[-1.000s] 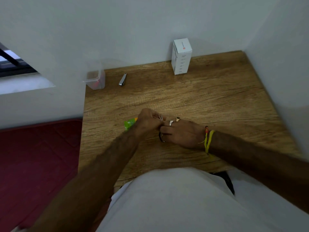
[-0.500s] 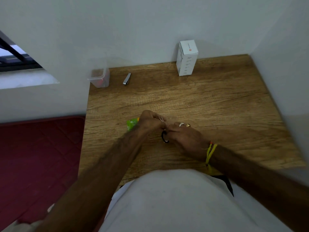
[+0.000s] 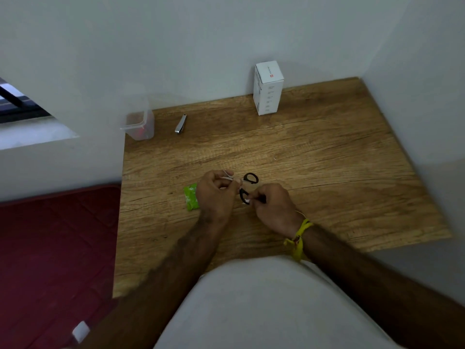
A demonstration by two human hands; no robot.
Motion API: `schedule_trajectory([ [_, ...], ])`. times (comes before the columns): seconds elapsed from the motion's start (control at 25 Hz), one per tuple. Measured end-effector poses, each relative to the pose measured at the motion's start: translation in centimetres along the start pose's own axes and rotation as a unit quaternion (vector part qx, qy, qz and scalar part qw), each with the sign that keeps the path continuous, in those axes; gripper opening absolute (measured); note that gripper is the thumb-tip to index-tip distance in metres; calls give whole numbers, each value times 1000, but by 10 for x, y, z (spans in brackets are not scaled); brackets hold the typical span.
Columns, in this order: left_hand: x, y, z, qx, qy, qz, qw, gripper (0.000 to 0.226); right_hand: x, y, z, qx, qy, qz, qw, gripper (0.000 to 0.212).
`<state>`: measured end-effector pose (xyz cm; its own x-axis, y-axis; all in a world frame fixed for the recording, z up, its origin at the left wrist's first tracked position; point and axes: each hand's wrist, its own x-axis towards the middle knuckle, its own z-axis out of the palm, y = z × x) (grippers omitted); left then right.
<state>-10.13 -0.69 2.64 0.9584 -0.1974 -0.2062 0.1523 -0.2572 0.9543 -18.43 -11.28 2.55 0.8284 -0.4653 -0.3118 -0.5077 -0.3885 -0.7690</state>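
Observation:
Both my hands work close together over the middle of the wooden table (image 3: 314, 159). My left hand (image 3: 216, 195) has curled fingers and pinches a thin white thread or strip. My right hand (image 3: 273, 207), with a yellow thread band at the wrist, grips a small black object with two loops (image 3: 247, 186), like scissor handles. One loop stands free above the hands and the other lies between them. A bit of white shows at my right fingertips. The rest of the black object is hidden under my right hand.
A green packet (image 3: 190, 197) lies just left of my left hand. At the back stand a clear plastic container (image 3: 139, 122), a metal nail clipper (image 3: 181, 124) and a white box (image 3: 268, 88). Walls close the back and right; a red mattress (image 3: 50, 248) lies to the left.
My hands have drawn slightly apart, and both black loops now show between them where only one dark ring was visible before. The camera has tilted a little.

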Motion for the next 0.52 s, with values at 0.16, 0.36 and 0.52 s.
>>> schedule_trajectory([
  [0.16,-13,-2,-3,-14,8,54,998,23,4,-17,2,187,-1,143,972,13],
  [0.36,-14,-7,-9,-1,-20,86,996,24,2,-23,-1,304,-80,255,914,17],
  [0.52,-4,-17,-14,-28,-1,35,999,20,-5,-19,-6,202,24,154,967,9],
])
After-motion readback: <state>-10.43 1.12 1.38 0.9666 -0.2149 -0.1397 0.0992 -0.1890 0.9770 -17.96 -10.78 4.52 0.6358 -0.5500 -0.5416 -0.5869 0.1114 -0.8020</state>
